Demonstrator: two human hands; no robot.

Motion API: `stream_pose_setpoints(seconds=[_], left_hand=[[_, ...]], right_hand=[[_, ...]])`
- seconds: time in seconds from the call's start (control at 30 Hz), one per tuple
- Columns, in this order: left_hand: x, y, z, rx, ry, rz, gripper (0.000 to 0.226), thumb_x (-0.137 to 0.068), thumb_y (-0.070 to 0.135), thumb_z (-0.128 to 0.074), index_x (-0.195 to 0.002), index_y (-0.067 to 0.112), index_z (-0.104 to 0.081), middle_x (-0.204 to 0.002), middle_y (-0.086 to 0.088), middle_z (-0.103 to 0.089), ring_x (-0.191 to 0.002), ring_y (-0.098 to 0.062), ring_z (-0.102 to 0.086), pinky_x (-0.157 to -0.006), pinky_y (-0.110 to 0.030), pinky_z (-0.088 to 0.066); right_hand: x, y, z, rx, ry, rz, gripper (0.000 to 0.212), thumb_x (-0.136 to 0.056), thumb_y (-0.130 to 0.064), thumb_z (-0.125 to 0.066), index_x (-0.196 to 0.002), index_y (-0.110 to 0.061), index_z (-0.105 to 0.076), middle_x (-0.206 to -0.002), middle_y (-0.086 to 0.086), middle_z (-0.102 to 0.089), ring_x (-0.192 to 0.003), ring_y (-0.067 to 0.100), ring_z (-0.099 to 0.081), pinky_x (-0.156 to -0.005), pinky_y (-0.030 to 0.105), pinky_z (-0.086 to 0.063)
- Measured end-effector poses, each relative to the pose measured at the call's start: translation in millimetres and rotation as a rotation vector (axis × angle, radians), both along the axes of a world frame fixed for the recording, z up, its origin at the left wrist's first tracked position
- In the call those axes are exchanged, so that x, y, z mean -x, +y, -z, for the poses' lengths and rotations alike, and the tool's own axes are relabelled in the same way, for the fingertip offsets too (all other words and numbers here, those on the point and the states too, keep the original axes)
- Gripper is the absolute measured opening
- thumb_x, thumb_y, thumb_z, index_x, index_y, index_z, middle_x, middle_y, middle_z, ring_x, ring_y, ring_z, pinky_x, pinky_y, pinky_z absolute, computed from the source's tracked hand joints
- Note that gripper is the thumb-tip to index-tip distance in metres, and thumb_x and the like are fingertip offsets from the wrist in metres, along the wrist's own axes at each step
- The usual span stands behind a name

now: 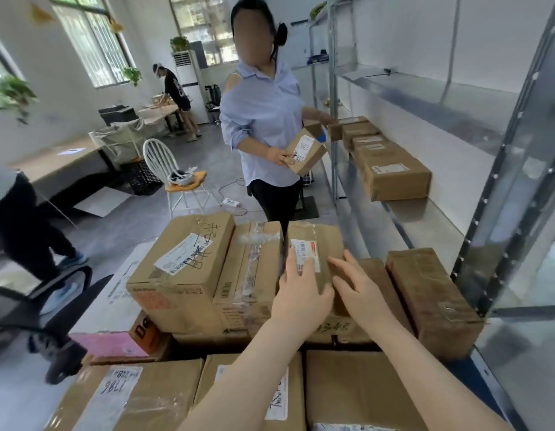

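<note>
Your left hand [301, 293] lies flat on the taped brown cardboard box with a white label [327, 239], fingers straight. Your right hand [360, 290] spreads wide at its right edge. The box is sealed, its contents hidden. It stands rightmost of three in the pile's far top row; three more lie nearest you. A darker brown cardboard box [431, 303] sits near on the right, against the grey metal shelf [503, 213].

I see bright, even daylight from the far-left windows [92, 42], which blow out white. Pale glare sits on the metal shelving [425, 94] at right. The left hand [301, 293] and right hand [360, 290] cast only faint shadows. The edges bend and smear.
</note>
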State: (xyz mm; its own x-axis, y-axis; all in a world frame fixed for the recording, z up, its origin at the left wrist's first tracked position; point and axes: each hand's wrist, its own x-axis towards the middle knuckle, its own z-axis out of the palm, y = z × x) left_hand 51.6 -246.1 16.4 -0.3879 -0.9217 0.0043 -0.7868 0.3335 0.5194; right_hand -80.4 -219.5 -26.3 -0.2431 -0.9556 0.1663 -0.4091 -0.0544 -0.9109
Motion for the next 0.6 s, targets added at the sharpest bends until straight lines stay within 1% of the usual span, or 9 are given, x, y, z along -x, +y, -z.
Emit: stream_pose_setpoints(seconds=[0.07,0.13,0.17,0.23,0.27,0.3,0.37,0.47,0.6], left_hand=[[-1.0,2.4,-0.5,0.017,-0.016,-0.002,0.061,-0.094,0.039,-0.043,-0.148,0.025,-0.02,-0.16,-0.001,0.002,-0.144,-0.029,-0.012,-0.11,-0.044,-0.031],[-10.0,0.4,-5.8,0.16,-0.023,0.015,0.053,-0.093,0.037,-0.044,-0.143,0.025,-0.031,-0.158,-0.002,-0.013,-0.143,-0.023,-0.014,-0.108,-0.042,-0.034],[-16.9,-3.0,-9.1,0.262,-0.06,0.023,0.05,-0.093,0.036,-0.045,-0.141,0.024,-0.037,-0.155,-0.002,-0.021,-0.143,-0.021,-0.015,-0.11,-0.041,-0.031],[-34.1,-12.8,-13.4,0.419,-0.189,0.032,0.046,-0.092,0.036,-0.043,-0.137,0.025,-0.044,-0.153,-0.002,-0.03,-0.144,-0.021,-0.013,-0.117,-0.044,-0.013],[-42.9,-17.6,-13.5,0.426,-0.25,0.03,0.046,-0.093,0.039,-0.041,-0.138,0.028,-0.044,-0.153,-0.002,-0.03,-0.145,-0.022,-0.01,-0.117,-0.046,-0.004],[-50.6,-21.4,-11.6,0.394,-0.297,0.028,0.048,-0.093,0.043,-0.037,-0.14,0.032,-0.041,-0.154,-0.001,-0.028,-0.146,-0.023,-0.007,-0.117,-0.049,0.0],[-61.1,-25.2,-2.8,0.315,-0.353,0.039,0.051,-0.093,0.052,-0.031,-0.142,0.038,-0.033,-0.157,0.001,-0.021,-0.147,-0.025,-0.004,-0.117,-0.053,0.0],[-65.2,-25.5,12.7,0.328,-0.417,0.058,0.06,-0.089,0.061,-0.019,-0.144,0.04,-0.027,-0.16,0.003,-0.01,-0.147,-0.025,0.002,-0.117,-0.054,0.0],[-63.3,-26.7,19.9,0.392,-0.459,0.038,0.065,-0.085,0.063,-0.009,-0.142,0.041,-0.03,-0.16,0.001,-0.012,-0.147,-0.028,-0.001,-0.114,-0.055,-0.001]], right_hand=[[-1.8,-2.0,4.7,-0.011,0.0,-0.002,0.041,-0.097,-0.022,-0.047,-0.136,-0.034,-0.047,-0.156,-0.011,-0.017,-0.136,-0.003,-0.017,-0.109,0.023,-0.019],[-4.1,-3.5,6.7,-0.015,0.0,-0.004,0.041,-0.096,-0.022,-0.047,-0.135,-0.034,-0.048,-0.157,-0.011,-0.016,-0.134,-0.003,-0.02,-0.108,0.022,-0.023],[-5.6,-4.2,6.9,-0.018,0.011,-0.009,0.041,-0.096,-0.022,-0.047,-0.135,-0.034,-0.047,-0.157,-0.012,-0.015,-0.131,-0.006,-0.021,-0.105,0.019,-0.024],[-8.7,-5.7,7.1,-0.029,0.048,-0.024,0.043,-0.096,-0.023,-0.048,-0.138,-0.034,-0.045,-0.157,-0.013,-0.012,-0.126,-0.008,-0.021,-0.097,0.011,-0.024],[-9.9,-6.9,6.5,-0.035,0.059,-0.024,0.044,-0.096,-0.024,-0.047,-0.139,-0.033,-0.044,-0.157,-0.012,-0.011,-0.129,-0.007,-0.021,-0.097,0.012,-0.022],[-10.8,-8.6,5.4,-0.04,0.062,-0.018,0.044,-0.096,-0.024,-0.047,-0.139,-0.033,-0.043,-0.158,-0.011,-0.01,-0.134,-0.002,-0.021,-0.098,0.014,-0.022],[-12.4,-11.2,4.1,-0.05,0.052,-0.007,0.044,-0.096,-0.026,-0.047,-0.14,-0.033,-0.042,-0.158,-0.011,-0.009,-0.139,0.005,-0.022,-0.1,0.018,-0.022],[-15.6,-13.4,6.3,-0.061,0.052,0.001,0.044,-0.096,-0.029,-0.046,-0.14,-0.035,-0.04,-0.158,-0.013,-0.004,-0.14,0.008,-0.021,-0.1,0.021,-0.023],[-17.1,-16.4,11.1,-0.061,0.046,0.003,0.045,-0.096,-0.03,-0.045,-0.14,-0.038,-0.039,-0.158,-0.014,-0.002,-0.141,0.008,-0.018,-0.102,0.022,-0.022]])
